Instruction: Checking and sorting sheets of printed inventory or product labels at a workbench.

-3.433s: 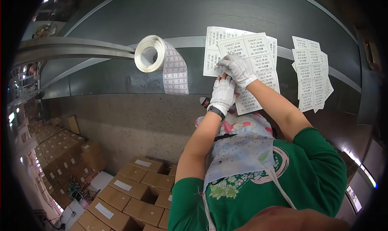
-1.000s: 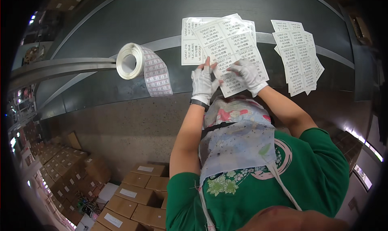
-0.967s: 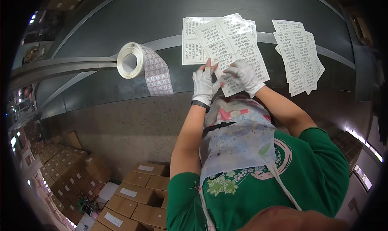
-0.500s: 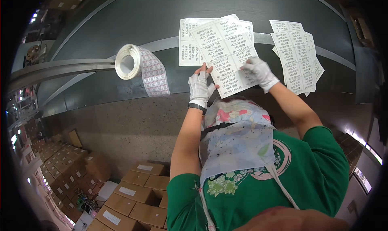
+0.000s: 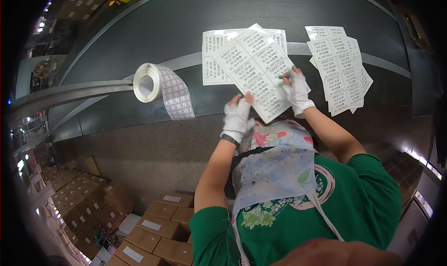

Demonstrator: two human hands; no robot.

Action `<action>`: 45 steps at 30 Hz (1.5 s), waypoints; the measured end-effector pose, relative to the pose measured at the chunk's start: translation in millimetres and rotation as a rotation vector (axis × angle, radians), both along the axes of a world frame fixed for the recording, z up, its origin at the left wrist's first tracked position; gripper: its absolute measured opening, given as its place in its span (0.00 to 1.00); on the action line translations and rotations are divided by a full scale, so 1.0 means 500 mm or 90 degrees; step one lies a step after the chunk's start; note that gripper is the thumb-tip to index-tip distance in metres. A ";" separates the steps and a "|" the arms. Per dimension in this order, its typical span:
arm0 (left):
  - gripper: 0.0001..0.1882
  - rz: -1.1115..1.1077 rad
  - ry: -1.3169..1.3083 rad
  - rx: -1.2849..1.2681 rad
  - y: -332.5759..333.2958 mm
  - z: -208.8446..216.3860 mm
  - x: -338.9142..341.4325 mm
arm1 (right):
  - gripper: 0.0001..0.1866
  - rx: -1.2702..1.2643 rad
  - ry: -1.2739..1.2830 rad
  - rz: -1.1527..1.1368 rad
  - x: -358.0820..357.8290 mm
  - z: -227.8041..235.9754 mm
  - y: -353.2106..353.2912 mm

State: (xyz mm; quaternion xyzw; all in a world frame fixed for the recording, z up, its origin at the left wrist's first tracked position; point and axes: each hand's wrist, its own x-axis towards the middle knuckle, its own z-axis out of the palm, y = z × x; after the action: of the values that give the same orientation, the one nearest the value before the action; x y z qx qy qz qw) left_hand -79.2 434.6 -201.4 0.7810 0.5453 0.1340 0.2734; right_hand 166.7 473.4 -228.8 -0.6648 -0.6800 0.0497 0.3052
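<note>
While the top label sheet [image 5: 262,69] lies angled across other sheets [image 5: 210,63] on the dark bench [image 5: 223,10], gloved left hand [image 5: 237,118] sits half-curled, touching its lower left edge; right hand [image 5: 298,91] bent, fingers bunched by the right edge; cannot tell whether either pinches anything.

Smooth paper for the central label sheets [image 5: 253,68], with a slight gloss toward the far end; paper also for the label roll [image 5: 158,82] at left. Matt, soft cloth for the gloves [image 5: 236,119]. Smooth, low-sheen finish on the dark worktop [image 5: 209,10]; shiny metal for the left rail [image 5: 98,88]. Matt cardboard for the near-left boxes [image 5: 174,249].
</note>
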 end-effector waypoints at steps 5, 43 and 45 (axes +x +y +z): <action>0.37 -0.307 0.039 0.061 -0.017 -0.023 0.085 | 0.12 0.008 0.094 0.096 -0.040 -0.067 0.089; 0.44 -0.093 0.158 0.020 0.044 -0.030 -0.062 | 0.20 -0.105 -0.026 0.159 0.140 0.028 0.024; 0.43 -0.097 0.135 0.065 0.048 -0.027 -0.063 | 0.21 -0.114 -0.017 0.139 0.181 0.024 0.008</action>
State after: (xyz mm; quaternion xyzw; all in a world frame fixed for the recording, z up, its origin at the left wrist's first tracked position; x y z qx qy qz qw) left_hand -110.6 458.7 -215.1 0.8427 0.5030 0.0573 0.1832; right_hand 257.0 477.5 -216.6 -0.6119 -0.7453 0.1345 0.2281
